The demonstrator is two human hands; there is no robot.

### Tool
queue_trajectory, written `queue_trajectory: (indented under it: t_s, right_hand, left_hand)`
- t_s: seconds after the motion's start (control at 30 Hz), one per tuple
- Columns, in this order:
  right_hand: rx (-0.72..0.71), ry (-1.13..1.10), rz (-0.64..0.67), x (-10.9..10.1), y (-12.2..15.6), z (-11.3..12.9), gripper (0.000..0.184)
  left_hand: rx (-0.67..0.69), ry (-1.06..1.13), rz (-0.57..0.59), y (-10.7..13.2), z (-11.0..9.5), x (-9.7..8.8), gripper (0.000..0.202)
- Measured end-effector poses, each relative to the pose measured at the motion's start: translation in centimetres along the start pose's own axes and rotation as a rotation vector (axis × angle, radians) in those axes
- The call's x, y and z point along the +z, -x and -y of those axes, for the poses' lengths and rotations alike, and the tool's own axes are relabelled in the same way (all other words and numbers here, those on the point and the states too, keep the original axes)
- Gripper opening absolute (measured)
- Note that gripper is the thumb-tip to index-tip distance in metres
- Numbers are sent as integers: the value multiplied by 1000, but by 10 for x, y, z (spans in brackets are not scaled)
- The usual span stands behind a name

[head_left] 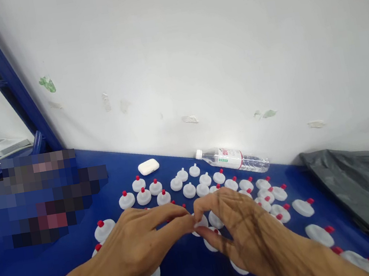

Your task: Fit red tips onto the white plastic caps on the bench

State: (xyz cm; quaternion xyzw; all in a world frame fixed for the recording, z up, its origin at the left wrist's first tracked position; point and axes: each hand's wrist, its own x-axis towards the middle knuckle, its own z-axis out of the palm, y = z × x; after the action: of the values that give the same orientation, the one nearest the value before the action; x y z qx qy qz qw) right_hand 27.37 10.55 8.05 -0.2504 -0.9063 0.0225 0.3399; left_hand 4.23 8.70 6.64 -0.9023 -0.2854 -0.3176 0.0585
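Observation:
Several white round plastic caps with red tips (143, 195) lie spread over a blue table (33, 269). My left hand (141, 245) and my right hand (244, 231) meet fingertip to fingertip over the middle of the spread. Both pinch at one white cap (202, 222) between them. The fingers of each hand are curled and pressed together. More caps lie under and around both wrists, partly hidden.
A clear water bottle (233, 158) lies on its side against the white wall. A white earbud case (148, 166) sits near it. A grey plastic bag (361, 194) covers the right end of the table. A blue metal frame (3, 78) rises at the left.

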Motion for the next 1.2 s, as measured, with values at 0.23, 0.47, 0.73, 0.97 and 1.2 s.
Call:
queue_trajectory:
  t_s: [0.23, 0.47, 0.73, 0.97, 1.2]
  right_hand:
    - [1, 41, 15, -2, -2, 2, 29]
    - [126, -104, -45, 2, 2, 4, 26]
    - [423, -240, 80, -2, 5, 7, 36]
    - [447, -316, 69, -6, -1, 10, 40]
    - [396, -202, 91, -1, 4, 3, 42]
  left_hand:
    - [40, -131, 142, 9, -2, 2, 47]
    - [-27, -76, 157, 8, -4, 5, 42]
    - [-201, 260, -205, -11, -16, 1, 13]
    - [-313, 370, -215, -12, -14, 1, 11]
    - [-227, 398, -204, -13, -12, 3, 16]
